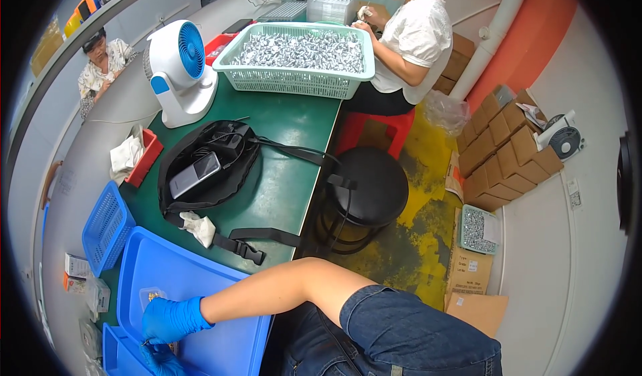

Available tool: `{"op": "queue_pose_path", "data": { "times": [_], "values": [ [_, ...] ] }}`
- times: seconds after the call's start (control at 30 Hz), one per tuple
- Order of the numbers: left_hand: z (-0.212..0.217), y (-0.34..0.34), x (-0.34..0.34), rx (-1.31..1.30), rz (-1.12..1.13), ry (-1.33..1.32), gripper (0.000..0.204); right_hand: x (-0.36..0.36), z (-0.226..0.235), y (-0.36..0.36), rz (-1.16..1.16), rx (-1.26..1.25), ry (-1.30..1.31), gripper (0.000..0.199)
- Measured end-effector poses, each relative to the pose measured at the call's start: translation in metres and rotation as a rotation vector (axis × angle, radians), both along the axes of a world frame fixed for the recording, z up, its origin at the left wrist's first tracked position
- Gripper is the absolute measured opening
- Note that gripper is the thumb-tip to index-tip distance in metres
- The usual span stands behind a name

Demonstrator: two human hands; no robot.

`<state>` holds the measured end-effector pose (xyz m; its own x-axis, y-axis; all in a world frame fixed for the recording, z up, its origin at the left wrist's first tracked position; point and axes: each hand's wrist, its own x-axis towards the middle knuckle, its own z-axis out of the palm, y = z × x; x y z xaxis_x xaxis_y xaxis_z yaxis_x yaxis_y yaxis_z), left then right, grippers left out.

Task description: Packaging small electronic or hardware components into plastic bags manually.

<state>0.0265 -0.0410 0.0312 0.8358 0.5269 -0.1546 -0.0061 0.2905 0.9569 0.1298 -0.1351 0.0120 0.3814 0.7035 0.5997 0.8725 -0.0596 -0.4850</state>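
Observation:
Both my hands wear blue gloves and are close together over a large blue tray [200,269]. My right hand [170,319] reaches in on a bare forearm from a denim sleeve, its fingers bent down and closed. Just below it, my left hand [160,360] is partly cut off by the picture's lower edge, its fingertips meeting the right ones. Something small and dark shows between the fingertips, too small to name. Beside the right hand, a small clear container [152,294] holds small gold-coloured pieces. More gold-coloured bits show under the right wrist.
A blue basket [109,227], a black waist bag [208,168] with a grey device, a white fan [177,75] and a green basket [294,81] of silvery parts stand on the green table. A co-worker [414,35] sits beyond a black stool [370,185]. Cartons [501,148] line the wall.

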Motion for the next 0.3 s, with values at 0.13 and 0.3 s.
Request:
{"op": "queue_pose_path", "data": {
  "times": [0.13, 0.3],
  "values": [
    [-0.001, -0.001, -0.001, -0.005, 0.024, -0.037, 0.023, 0.0, -0.001, 0.001, -0.008, -0.024, -0.002, 0.025],
    [-0.083, 0.111, -0.013, 0.031, -0.114, -0.206, 0.039, -0.001, 0.007, -0.002, -0.028, -0.004, 0.064, 0.023]
  ]
}}
